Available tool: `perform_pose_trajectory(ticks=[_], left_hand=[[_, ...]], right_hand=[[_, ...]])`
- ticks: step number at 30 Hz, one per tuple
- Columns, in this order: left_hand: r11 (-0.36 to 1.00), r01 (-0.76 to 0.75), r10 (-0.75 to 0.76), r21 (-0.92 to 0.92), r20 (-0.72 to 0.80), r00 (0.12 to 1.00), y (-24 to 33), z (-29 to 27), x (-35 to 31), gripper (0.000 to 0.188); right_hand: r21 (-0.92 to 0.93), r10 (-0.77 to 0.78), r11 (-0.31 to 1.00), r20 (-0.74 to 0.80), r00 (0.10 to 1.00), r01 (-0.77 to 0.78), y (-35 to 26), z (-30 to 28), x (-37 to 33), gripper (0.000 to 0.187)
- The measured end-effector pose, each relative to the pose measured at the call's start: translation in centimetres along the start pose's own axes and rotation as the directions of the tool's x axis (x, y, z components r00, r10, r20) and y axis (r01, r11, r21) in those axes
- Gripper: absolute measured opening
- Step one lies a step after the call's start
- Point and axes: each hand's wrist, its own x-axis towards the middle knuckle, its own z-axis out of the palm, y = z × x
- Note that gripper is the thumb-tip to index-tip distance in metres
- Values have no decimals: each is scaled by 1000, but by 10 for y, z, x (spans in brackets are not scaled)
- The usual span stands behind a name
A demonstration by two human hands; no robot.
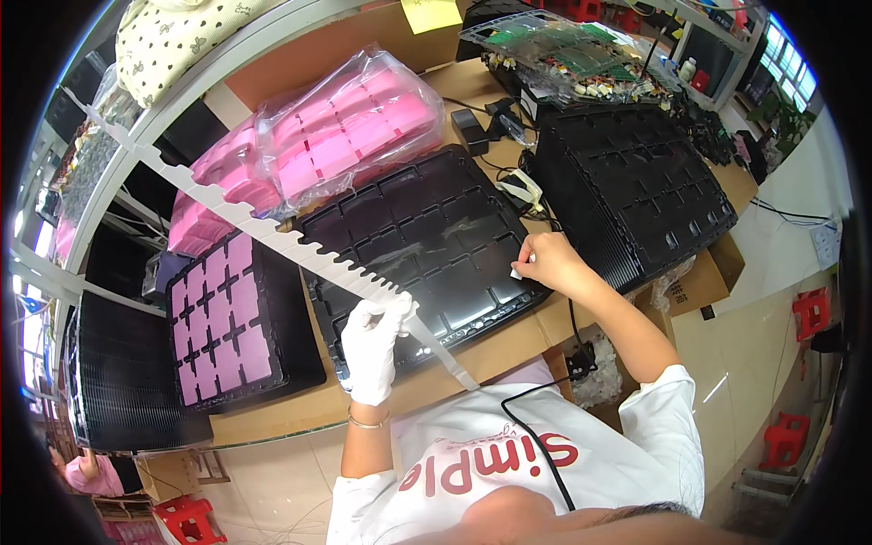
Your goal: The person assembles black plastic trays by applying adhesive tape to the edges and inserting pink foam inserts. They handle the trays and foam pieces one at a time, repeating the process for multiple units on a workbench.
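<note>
My left hand (374,341), in a white glove, is closed on a long white strip (263,227) with a row of notches along one edge. The strip slants from the far left down across the black tray (427,227) to my shirt. Bare fingers of my right hand (552,263) pinch a small white piece (515,272) above the tray's right side. The tray, divided into shallow compartments, lies in front of me on cardboard.
Stacked black trays stand at the right (636,200) and far left (127,372). Beside me is a black tray with pink inserts (222,318). Pink foam in clear plastic (350,127) lies behind. Green circuit boards (581,54) and a black cable (572,327) are at right.
</note>
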Motion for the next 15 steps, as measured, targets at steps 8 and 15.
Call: perform_pose_trajectory(ticks=[8, 15], left_hand=[[998, 34, -34, 61, 7, 999, -2, -2, -5, 14], [989, 25, -21, 144, -27, 999, -6, -20, -35, 12]], right_hand=[[28, -130, 991, -23, 991, 130, 7, 8, -7, 12], [583, -62, 812, 27, 998, 35, 10, -20, -53, 10]])
